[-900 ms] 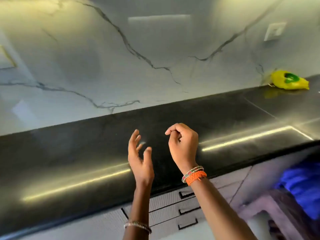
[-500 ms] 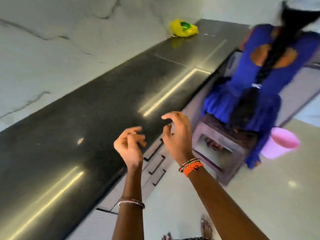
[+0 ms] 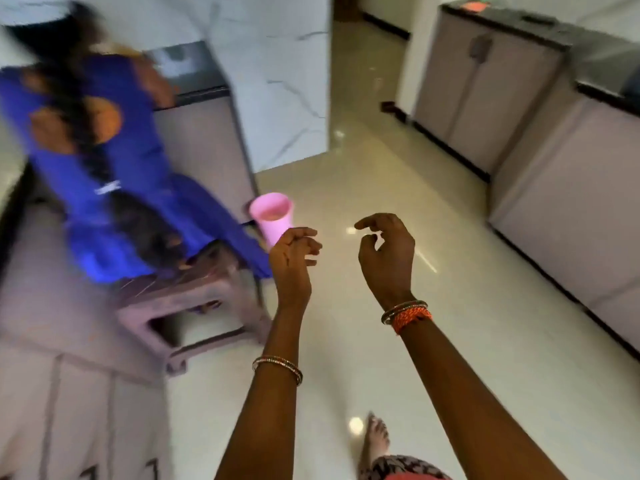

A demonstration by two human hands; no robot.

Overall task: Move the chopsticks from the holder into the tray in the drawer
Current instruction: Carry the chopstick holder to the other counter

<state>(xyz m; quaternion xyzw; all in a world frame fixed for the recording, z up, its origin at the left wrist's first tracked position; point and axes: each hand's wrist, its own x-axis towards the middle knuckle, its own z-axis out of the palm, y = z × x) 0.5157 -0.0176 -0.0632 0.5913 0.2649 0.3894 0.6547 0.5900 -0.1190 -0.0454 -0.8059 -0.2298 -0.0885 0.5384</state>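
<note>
The floor (image 3: 398,341) is the biggest thing here. It is pale, smooth and shiny, with little spots of light on it. Grey cupboards (image 3: 540,140) with flat doors and dark tops run along the right side. A white wall (image 3: 294,81) with thin grey lines like stone stands at the back.

On the left, a person in blue (image 3: 114,188) sits on a brown stool (image 3: 194,306), all blurry. A pink cup (image 3: 272,216) shows just beside them; I cannot tell if it sits on the floor.

The left hand (image 3: 292,261) and right hand (image 3: 388,254) are up in front, a little apart, over the floor. Both are empty, with fingers loosely curled. I think they are held up ready to grab something. Bangles ring both wrists, and the right one has an orange band (image 3: 412,315).

No chopsticks, holder or tray can be seen. A few drawers (image 3: 86,427) show at the bottom left, all closed.
</note>
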